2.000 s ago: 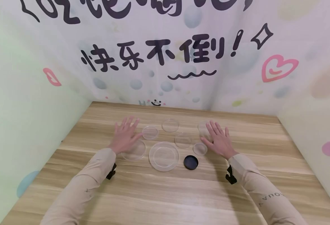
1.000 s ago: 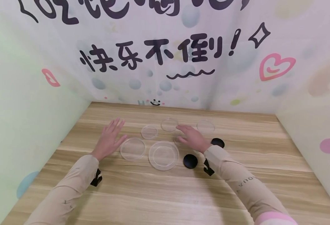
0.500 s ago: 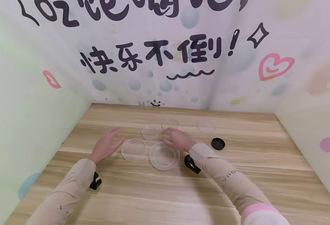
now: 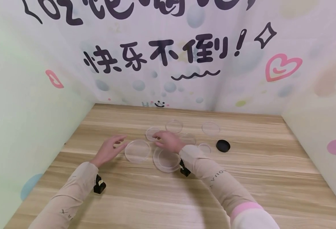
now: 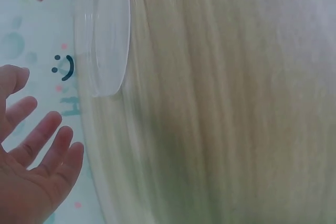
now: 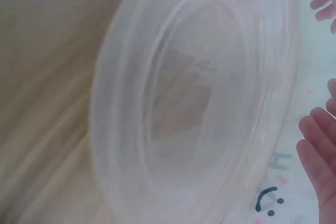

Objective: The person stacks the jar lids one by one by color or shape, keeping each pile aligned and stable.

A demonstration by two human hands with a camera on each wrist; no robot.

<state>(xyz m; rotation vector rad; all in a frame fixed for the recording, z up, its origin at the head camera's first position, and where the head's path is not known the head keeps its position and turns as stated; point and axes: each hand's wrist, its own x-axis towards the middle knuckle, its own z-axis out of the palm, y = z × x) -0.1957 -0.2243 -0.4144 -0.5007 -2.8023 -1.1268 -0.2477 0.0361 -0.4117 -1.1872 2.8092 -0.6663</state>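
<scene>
We see pale walls [image 4: 145, 28] printed with dots, hearts and black characters, and below them a striped wood-grain tabletop [image 4: 145, 200] with flat, round, clear pieces lying about on it. The left hand [image 4: 107, 150] and the right hand [image 4: 169, 141] both have loose, unclenched fingers, and we see nothing in their grasp. The right one is above the far part of the double-ringed disc [image 4: 166, 161], the left one just beside the broad clear disc [image 4: 137, 151]; we cannot tell whether the right fingertips touch the small clear disc [image 4: 151, 134] near them.
</scene>
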